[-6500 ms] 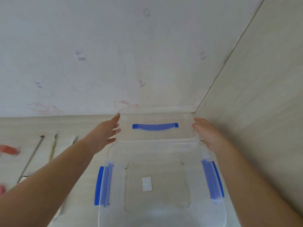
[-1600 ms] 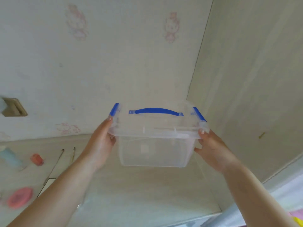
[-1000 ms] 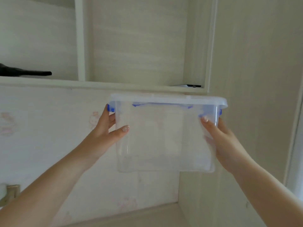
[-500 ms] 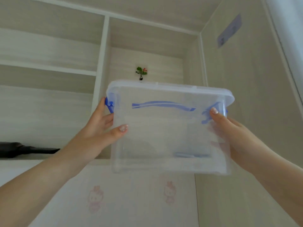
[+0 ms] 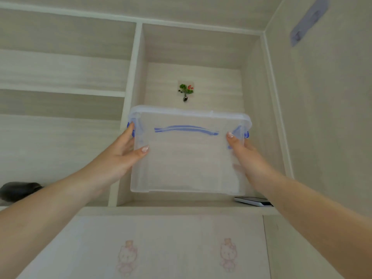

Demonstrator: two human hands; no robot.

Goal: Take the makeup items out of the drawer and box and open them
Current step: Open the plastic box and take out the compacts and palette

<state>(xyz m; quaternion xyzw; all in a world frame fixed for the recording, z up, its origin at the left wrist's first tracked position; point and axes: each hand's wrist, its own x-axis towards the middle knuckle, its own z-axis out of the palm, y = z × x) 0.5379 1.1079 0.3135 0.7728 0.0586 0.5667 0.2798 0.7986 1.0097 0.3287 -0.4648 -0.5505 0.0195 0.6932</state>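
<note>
Material: clear, thin plastic box (image 5: 187, 156) with a lid and blue clips, centre of the frame, raised in front of a shelf opening.
Grip: both hands clasp its short ends; the left hand (image 5: 118, 156) presses the left wall with the thumb across the near face, and the right hand (image 5: 244, 152) cups the right wall, fingertip by the blue clip.
Contents: it looks empty through the walls.
Handling: probably light, fairly stiff, smooth and somewhat slippery, so palms flat on the ends suit it; the blue handle (image 5: 186, 129) on the lid is another hold.
Below the box: its base hangs just above the shelf board (image 5: 177, 203).
Obstacle: a flat dark phone-like device (image 5: 253, 201) lies on the board at lower right, near the box's right corner.
Edges: a white upright divider (image 5: 130, 97) stands close on the left, and a side panel on the right.
Open room: the compartment is taller than the box, with a small flower sticker (image 5: 186, 90) on its back wall.
</note>
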